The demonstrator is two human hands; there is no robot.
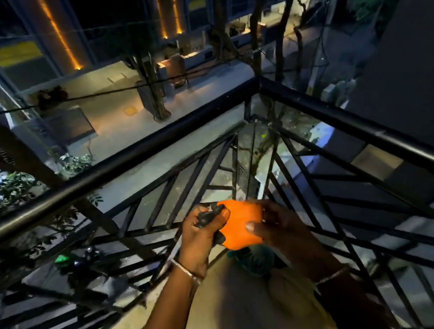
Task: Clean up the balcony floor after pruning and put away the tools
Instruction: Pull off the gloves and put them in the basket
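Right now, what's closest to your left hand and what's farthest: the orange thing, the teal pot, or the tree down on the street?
1. Orange thing: held, touching the left hand.
2. Teal pot: on the floor just below.
3. Tree: beyond the railing, down on the street.

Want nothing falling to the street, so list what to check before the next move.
1. Grip of the left hand on the black part: ok.
2. Pinch of the right hand on the orange item: ok.
3. Both hands inside the railing, its bars behind them: ok.
4. What the orange item is: cannot tell, blurred.
5. Bare floor under the hands: not ok, a dark object sits there.
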